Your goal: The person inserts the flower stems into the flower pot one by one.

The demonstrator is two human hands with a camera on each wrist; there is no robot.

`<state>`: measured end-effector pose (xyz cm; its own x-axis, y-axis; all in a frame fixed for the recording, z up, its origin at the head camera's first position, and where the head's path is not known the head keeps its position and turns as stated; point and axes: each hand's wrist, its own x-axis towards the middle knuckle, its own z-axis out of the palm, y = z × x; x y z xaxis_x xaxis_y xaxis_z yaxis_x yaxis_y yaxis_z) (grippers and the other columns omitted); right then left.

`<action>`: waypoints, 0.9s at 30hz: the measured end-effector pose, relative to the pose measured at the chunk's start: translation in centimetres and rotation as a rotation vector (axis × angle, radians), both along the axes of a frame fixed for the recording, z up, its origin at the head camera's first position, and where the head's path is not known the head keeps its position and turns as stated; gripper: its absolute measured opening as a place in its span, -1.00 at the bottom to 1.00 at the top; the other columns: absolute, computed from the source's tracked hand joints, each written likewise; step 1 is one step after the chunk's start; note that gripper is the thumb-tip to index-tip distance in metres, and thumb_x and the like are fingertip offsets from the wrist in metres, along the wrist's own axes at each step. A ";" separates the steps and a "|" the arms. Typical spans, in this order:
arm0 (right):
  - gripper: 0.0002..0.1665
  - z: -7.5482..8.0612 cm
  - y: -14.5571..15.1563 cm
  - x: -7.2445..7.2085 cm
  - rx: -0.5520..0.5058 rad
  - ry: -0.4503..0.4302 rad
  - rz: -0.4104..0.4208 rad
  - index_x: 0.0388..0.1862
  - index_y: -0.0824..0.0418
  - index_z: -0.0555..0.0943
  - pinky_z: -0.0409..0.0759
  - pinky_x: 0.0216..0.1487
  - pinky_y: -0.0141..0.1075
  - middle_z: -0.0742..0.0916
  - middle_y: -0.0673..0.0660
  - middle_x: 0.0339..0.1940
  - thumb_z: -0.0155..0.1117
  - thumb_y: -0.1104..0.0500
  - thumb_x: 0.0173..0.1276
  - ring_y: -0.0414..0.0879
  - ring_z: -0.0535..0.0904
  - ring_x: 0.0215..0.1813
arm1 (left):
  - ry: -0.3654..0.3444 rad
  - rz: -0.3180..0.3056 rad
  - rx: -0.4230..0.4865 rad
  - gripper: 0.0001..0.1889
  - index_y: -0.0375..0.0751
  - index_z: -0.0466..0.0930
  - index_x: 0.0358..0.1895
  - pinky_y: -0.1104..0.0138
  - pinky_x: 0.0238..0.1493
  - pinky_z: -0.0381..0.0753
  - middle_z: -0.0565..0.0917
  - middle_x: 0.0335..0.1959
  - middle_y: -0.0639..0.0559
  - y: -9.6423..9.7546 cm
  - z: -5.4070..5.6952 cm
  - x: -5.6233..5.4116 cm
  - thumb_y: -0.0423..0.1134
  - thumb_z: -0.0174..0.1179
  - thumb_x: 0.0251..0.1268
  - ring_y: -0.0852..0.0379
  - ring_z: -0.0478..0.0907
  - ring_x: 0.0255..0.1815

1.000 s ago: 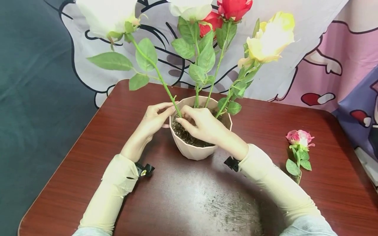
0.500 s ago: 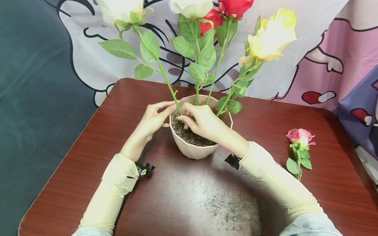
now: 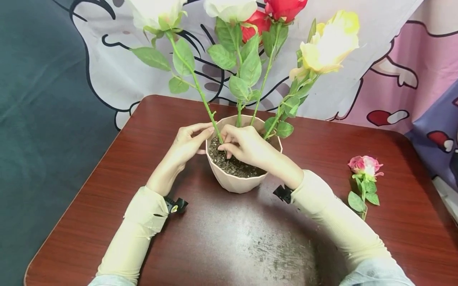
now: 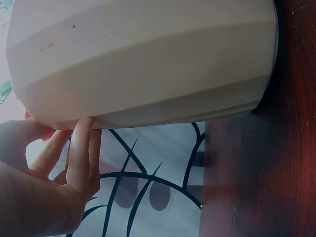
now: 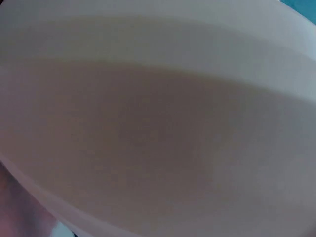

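A faceted cream flowerpot (image 3: 237, 184) holding dark soil stands on the table. Its rim is held by my left hand (image 3: 187, 143), thumb at the edge and fingers against the outside. In the left wrist view, the fingers of that hand (image 4: 54, 173) touch the pot's wall (image 4: 148, 64). My right hand (image 3: 250, 147) reaches into the pot and pinches the low stem of a leaning white rose (image 3: 157, 14) right at the soil. Only the pot's wall (image 5: 158, 138) fills the right wrist view, close up.
Another white rose (image 3: 230, 10), red roses (image 3: 284, 8) and a pale yellow rose (image 3: 327, 45) stand in the same pot. A pink rose (image 3: 365, 167) lies on the brown table (image 3: 214, 238) at right. A printed cloth (image 3: 118, 79) hangs behind.
The leaning white rose has swung right and stands more upright. My right hand has shifted slightly at the stem's base. The left hand keeps its place on the rim.
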<state>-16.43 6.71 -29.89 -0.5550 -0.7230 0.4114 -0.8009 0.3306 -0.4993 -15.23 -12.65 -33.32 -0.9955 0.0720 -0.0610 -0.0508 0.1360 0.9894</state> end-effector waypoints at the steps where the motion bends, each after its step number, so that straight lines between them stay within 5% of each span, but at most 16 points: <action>1: -0.78 0.0 -0.1 0.0 0.009 -0.004 0.007 -0.41 0.25 0.40 0.52 -0.50 -0.42 0.64 -0.01 -0.67 0.31 0.29 0.22 -0.28 0.56 -0.57 | 0.000 0.003 0.001 -0.61 -0.09 0.54 0.17 0.28 -0.32 0.68 0.57 0.06 -0.07 -0.1 0.0 0.0 -0.07 0.14 0.32 0.09 0.60 -0.15; 11: -0.70 -0.2 0.1 0.0 0.096 0.070 0.017 -0.49 0.23 0.34 0.40 -0.56 -0.41 0.51 -0.04 -0.72 0.32 0.30 0.21 -0.27 0.42 -0.62 | 0.016 -0.003 -0.006 -0.60 -0.09 0.55 0.16 0.25 -0.32 0.68 0.57 0.09 -0.05 0.1 0.0 -0.1 -0.06 0.14 0.31 0.14 0.59 -0.14; 27: -0.85 -0.1 -0.2 1.1 0.093 0.030 -0.071 -0.30 0.26 0.44 0.55 -0.37 -0.40 0.67 0.05 -0.46 0.24 0.27 0.28 -0.20 0.58 -0.39 | 0.018 -0.011 -0.007 -0.67 -0.04 0.56 0.15 0.24 -0.34 0.68 0.61 -0.03 -0.08 0.1 0.1 0.1 -0.14 0.07 0.37 0.16 0.58 -0.18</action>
<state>-15.38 6.53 -30.00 -0.5945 -0.7180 0.3619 -0.7880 0.4307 -0.4400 -15.10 -12.56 -33.25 -0.9956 0.0823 -0.0440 -0.0319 0.1433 0.9892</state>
